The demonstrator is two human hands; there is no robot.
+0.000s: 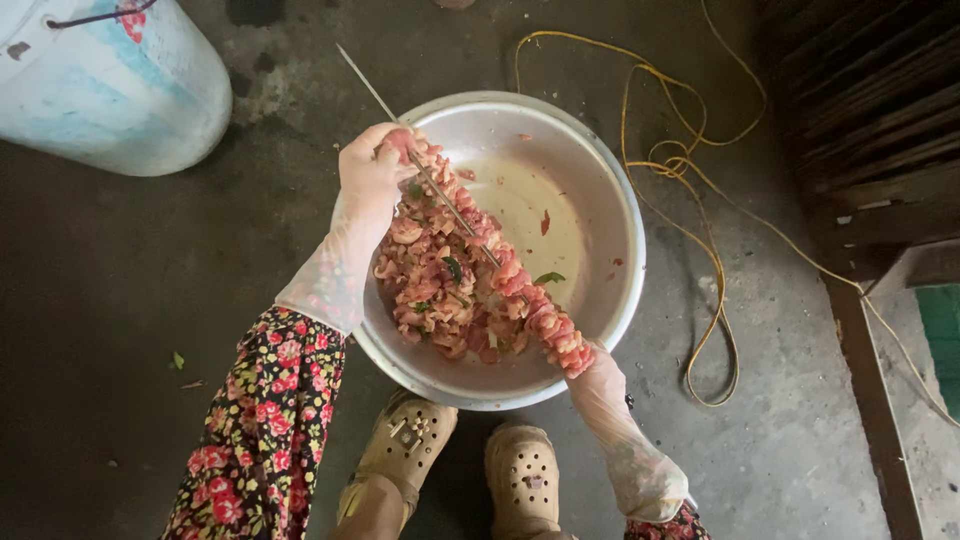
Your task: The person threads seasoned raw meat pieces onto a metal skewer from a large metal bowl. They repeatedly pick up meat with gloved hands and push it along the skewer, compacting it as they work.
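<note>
A long metal skewer (440,195) is held slantwise over the steel bowl (600,200) on the concrete floor (130,290), so that falling pieces are caught. The gloved left hand (370,170) is closed round its upper part, pressing the threaded meat (520,290) down; the gloved right hand (590,375) is closed on the lower end, steadying it above the heap of marinated meat (430,300).

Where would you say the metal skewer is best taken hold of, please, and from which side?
Probably at its bare upper end, coming from the far left of the bowl. That stretch is clean thin rod sticking out past the left hand; the rest is packed with meat pieces down to the right hand, so it looks slippery. The skewer slants, so close the hands across it.
</note>
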